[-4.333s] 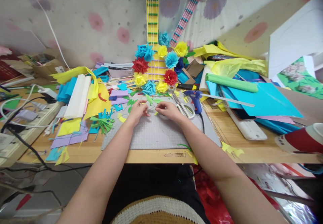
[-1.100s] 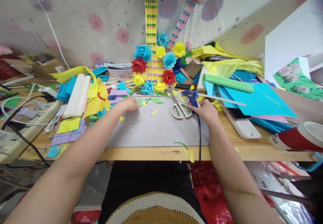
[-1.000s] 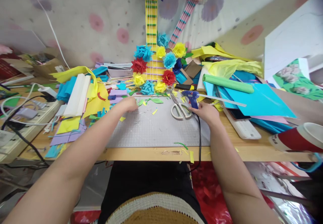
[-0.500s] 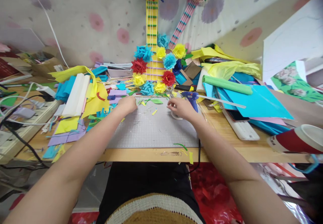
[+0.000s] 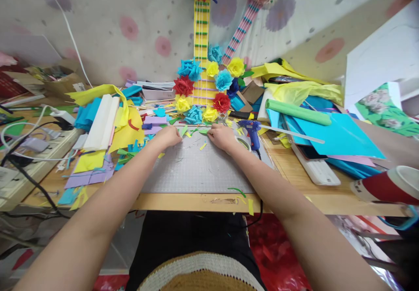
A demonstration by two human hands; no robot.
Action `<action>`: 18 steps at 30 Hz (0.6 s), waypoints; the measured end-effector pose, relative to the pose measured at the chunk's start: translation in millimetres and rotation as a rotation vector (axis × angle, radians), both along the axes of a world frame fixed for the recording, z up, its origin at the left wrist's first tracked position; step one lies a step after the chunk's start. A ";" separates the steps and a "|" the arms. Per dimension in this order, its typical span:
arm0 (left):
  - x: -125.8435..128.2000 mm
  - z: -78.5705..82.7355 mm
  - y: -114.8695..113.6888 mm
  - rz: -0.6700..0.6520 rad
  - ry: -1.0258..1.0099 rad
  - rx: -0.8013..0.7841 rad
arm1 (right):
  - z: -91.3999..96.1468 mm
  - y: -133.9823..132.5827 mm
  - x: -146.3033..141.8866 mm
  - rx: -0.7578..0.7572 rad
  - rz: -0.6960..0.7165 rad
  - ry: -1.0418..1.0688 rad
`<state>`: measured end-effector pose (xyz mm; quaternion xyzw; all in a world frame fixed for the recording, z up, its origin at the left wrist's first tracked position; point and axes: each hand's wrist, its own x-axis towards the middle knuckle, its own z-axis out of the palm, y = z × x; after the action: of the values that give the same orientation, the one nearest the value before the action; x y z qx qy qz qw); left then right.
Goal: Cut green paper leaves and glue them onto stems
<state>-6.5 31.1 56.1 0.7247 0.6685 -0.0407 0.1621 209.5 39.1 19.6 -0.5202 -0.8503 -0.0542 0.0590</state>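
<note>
My left hand (image 5: 169, 135) rests at the far edge of the grey cutting mat (image 5: 196, 171), fingers pinched on a small green paper scrap (image 5: 183, 130). My right hand (image 5: 222, 136) lies close beside it, fingers curled down onto a green paper leaf (image 5: 204, 131) on the mat. White-handled scissors (image 5: 244, 144) lie partly hidden under my right wrist. A blue glue gun (image 5: 252, 129) lies just right of that hand, its black cord running off the table edge. Beyond both hands stands a yellow paper guitar (image 5: 200, 50) ringed with paper flowers (image 5: 196, 91).
Yellow, blue and purple paper sheets and scraps (image 5: 108, 129) crowd the left. A green roll (image 5: 297, 112), blue sheets (image 5: 337, 133) and a white keyboard-like slab (image 5: 316, 168) fill the right. A red and white cup (image 5: 386, 186) lies at the right edge. Cables (image 5: 22, 151) run at far left.
My right hand has left the glue gun and scissors and moved left to the green leaf at the mat's far edge. My left hand has stayed almost in place.
</note>
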 end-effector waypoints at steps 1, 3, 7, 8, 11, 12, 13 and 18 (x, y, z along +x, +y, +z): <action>-0.5 -0.6 1.6 0.004 0.018 0.003 | -0.4 -0.2 -0.2 0.005 -0.007 0.007; -0.3 -1.8 4.3 0.024 0.067 0.023 | -1.3 -0.3 -1.0 0.006 -0.028 0.022; 1.9 -3.5 7.3 0.062 0.128 0.021 | -1.9 0.2 -3.6 -0.007 -0.082 0.069; 2.2 -3.4 7.5 0.067 0.131 0.017 | -1.8 0.3 -4.3 -0.009 -0.095 0.085; 2.5 -1.6 6.6 0.090 0.126 0.026 | -1.3 1.0 -5.4 -0.011 -0.119 0.120; 2.7 -0.4 5.7 0.100 0.120 0.037 | -1.2 1.5 -5.3 -0.015 -0.121 0.124; 3.0 0.9 4.5 0.108 0.108 0.053 | -1.1 2.0 -5.1 -0.020 -0.121 0.126; 11.1 2.0 -6.9 0.140 -0.036 0.174 | 0.2 5.5 -2.1 -0.050 -0.135 0.129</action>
<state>4.6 24.2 58.0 0.6881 0.7155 0.0420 0.1130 207.4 44.6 19.8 -0.5801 -0.8088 -0.0032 0.0966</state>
